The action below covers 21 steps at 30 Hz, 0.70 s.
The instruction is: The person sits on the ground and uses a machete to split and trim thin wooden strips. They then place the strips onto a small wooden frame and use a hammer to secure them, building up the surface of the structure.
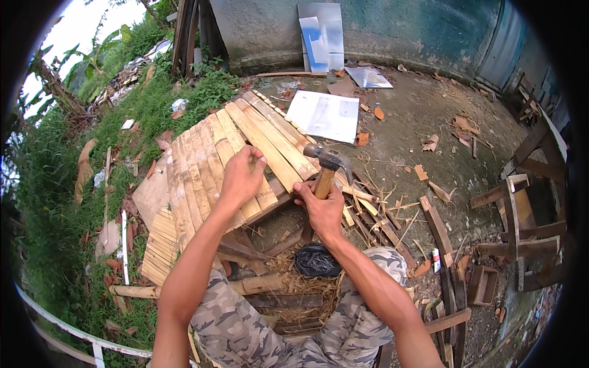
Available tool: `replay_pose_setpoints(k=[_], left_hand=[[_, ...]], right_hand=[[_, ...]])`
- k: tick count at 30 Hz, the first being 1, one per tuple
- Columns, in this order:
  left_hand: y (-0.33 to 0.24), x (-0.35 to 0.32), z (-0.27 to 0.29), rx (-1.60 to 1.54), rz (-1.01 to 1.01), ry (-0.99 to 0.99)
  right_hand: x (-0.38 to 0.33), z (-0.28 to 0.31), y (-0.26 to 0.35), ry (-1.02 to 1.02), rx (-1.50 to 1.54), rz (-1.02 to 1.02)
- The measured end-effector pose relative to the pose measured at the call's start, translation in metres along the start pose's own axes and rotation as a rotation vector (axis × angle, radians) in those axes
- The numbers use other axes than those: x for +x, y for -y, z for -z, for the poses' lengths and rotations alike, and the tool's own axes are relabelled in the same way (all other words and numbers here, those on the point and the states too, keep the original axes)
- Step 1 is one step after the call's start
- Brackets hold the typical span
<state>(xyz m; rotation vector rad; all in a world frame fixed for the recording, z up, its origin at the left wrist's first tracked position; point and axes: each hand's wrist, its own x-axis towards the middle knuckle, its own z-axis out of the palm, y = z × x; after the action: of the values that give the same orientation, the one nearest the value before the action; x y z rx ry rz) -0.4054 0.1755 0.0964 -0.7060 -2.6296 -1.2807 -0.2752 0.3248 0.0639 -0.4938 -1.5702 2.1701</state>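
A claw hammer [326, 161] with a dark metal head and wooden handle stands upright in my right hand [323, 211], its fingers wrapped round the handle. The thumb of that hand is at the near end of a pale bamboo slat [265, 147]. Above the slatted bamboo top [195, 178], my left hand [242, 178] is closed in a pinch, thumb against fingertips; anything between them is too small to make out. The slats lie side by side, with a dark gap beside the one under my hands. Dark wooden framing [245, 250] shows beneath their near ends.
Between my knees lie a black plastic bag [316, 260] and straw-like shavings. Split bamboo and timber offcuts [437, 230] litter the right side, near a wooden frame [515, 233]. A white sheet [325, 115] lies beyond the slats, before a wall [392, 37]. Grass grows left.
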Motion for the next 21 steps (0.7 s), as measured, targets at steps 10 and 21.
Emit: replay_pose_setpoints(k=[10, 21], left_hand=[[-0.007, 0.0, 0.004, 0.156, -0.01, 0.098], [-0.002, -0.001, 0.0, 0.118, -0.125, 0.013]], right_hand=[[0.002, 0.0, -0.005, -0.015, -0.018, 0.02], [0.007, 0.0, -0.012, -0.007, 0.087, 0.048]])
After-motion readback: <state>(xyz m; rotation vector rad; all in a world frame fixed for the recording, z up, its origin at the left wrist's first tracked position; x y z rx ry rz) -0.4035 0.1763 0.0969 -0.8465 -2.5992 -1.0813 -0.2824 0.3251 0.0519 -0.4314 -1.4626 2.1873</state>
